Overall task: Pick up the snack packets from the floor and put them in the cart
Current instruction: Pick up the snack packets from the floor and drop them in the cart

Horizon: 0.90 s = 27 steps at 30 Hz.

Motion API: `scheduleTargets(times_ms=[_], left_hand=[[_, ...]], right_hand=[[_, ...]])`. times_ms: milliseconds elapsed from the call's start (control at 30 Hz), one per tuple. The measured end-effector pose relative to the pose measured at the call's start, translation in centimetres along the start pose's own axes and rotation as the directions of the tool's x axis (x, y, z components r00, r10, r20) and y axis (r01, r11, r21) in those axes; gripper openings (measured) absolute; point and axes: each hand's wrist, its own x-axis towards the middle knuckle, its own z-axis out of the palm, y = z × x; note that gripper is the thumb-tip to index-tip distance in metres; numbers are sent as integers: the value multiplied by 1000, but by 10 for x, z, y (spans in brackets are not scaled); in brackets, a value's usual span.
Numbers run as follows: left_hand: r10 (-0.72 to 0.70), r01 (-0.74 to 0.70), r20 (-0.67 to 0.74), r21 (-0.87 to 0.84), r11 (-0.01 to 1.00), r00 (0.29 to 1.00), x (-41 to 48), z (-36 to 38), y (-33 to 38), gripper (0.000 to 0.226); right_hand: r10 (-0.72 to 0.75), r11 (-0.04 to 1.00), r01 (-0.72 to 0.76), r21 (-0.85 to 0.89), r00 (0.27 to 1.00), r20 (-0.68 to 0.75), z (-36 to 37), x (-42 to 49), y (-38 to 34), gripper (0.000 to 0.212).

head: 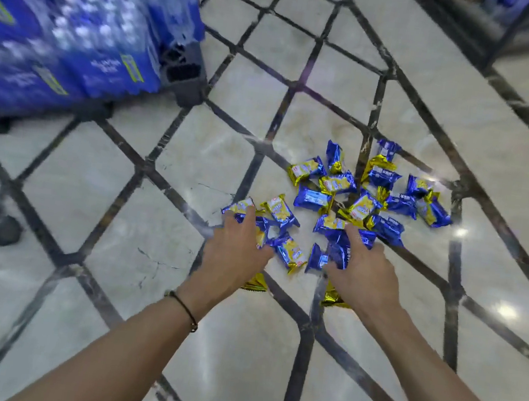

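Reaching down with both arms, you have both hands on the snack packets, which lie in a loose heap on the floor right in front of you. The packets are shiny blue with gold ends, and some show a yellow picture. Your left hand sits on the small bunch at the near left side of the heap, and its fingers are bent over the packets and close round them. A gold packet end pokes out from under that hand, near the wrist. Your right hand sits on the bunch at the near right side, and its fingers are curled round a few blue packets too, with another gold end sticking out under the palm. Between your two hands a couple of packets lie loose on the floor. The bigger part of the heap lies just past your fingertips, with packets touching and lying partly on top of each other. All the packets that you can see are on the floor or under your hands. You wear a thin dark bracelet on your left wrist. The floor is pale shiny stone with dark lines that cross it. At the far left stand big blue packs of water bottles on a dark pallet, well apart from the heap. Low at the left edge there is a dark wheel, too blurry to tell what it belongs to
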Motion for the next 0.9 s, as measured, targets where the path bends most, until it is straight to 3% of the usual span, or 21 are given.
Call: scheduleTargets(times_ms=[233, 467, 667, 900], left_hand=[[-215, 204, -179, -78, 976, 960, -75, -322, 0, 59], [-472, 444, -293, -158, 882, 832, -173, -568, -35, 64], [-668, 615, -401, -270, 740, 627, -266, -693, -128, 62], [-871, 718, -304, -492, 491, 387, -348, -732, -297, 64]], right_hand=[[-317, 948, 317, 7, 948, -22, -271, -69, -200, 72], [-607, 794, 607, 35, 795, -15, -445, -152, -414, 78], [-832, 548, 836, -24, 548, 87, -477, -244, -590, 75], [-916, 309, 950, -38, 308, 257, -403, -352, -783, 85]])
